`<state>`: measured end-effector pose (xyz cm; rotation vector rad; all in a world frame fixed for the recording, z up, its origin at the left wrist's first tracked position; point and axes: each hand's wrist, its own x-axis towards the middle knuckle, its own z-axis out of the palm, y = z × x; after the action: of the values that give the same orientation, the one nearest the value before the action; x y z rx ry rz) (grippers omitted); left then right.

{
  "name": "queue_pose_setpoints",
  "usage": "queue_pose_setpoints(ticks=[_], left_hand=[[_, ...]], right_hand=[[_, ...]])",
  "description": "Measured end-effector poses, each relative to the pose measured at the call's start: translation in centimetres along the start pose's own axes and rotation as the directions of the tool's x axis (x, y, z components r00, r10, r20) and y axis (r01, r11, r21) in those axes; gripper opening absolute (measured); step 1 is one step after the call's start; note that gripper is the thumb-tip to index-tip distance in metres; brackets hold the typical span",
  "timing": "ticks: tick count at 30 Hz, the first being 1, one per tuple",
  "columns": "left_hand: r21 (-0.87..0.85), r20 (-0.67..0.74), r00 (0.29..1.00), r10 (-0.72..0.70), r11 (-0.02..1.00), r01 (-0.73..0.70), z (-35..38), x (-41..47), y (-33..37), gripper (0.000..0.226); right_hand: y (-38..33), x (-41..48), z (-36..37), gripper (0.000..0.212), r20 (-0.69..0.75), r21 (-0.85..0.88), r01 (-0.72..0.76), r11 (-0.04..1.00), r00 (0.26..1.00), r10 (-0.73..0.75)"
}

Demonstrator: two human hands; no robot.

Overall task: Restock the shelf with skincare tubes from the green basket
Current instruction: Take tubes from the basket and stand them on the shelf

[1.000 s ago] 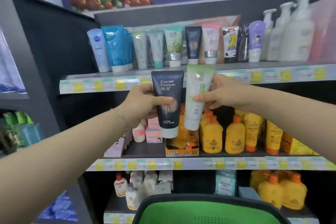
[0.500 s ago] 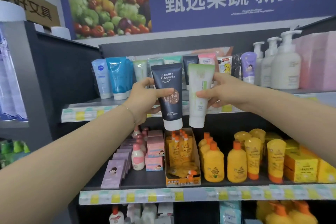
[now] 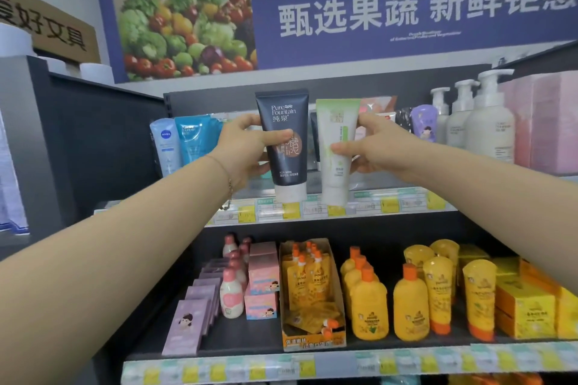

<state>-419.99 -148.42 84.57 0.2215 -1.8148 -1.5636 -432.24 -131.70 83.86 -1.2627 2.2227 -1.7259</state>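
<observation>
Two tubes are held up side by side, caps down, in front of the top shelf (image 3: 406,197). The dark tube (image 3: 283,141) is gripped by the left hand (image 3: 247,150), the thumb laid across its front and the fingers curled behind. "Pure Fountain", 纯泉 and "FOR MEN" can be read on it. The green-and-white tube (image 3: 336,147) is pinched by the right hand (image 3: 375,147), thumb on the front, and its print is too small to be read.

Against half a second ago, both tubes have been raised. Their white caps, then below the shelf edge, are now level with the price strip (image 3: 391,205). The green basket, seen at the bottom edge a second ago, has passed out of the view.

At the left end of the row a pale tube (image 3: 165,144) marked NIVEA is stood beside a blue tube (image 3: 194,137). The middle of the row is largely hidden by the hands and the held tubes. On the banner (image 3: 406,50) 甄选果蔬 新鲜钜惠 is printed, its last character cut by the frame. The price tags are blurred, and whether the caps touch the shelf cannot be told.
</observation>
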Motion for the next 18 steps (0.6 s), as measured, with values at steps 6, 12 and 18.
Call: queue_pose_setpoints(ticks=[6, 12, 18], left_hand=[[0.035, -0.063, 0.997, 0.040, 0.999, -0.038, -2.2, 1.7, 0.6, 0.027], [0.017, -0.129, 0.991, 0.027, 1.000, -0.025, -5.4, 2.5, 0.3, 0.024], [0.063, -0.205, 0.978, 0.031, 0.998, -0.018, -8.2, 3.1, 0.0, 0.028]], right_hand=[[-1.1, 2.8, 1.7, 0.035, 0.006, -0.021, 0.042, 0.999, 0.999, -0.042], [-2.1, 5.4, 4.4, 0.040, -0.026, -0.064, 0.049, 0.997, 0.998, -0.050], [-2.8, 7.4, 7.5, 0.040, -0.014, -0.070, 0.068, 0.995, 0.998, -0.069]])
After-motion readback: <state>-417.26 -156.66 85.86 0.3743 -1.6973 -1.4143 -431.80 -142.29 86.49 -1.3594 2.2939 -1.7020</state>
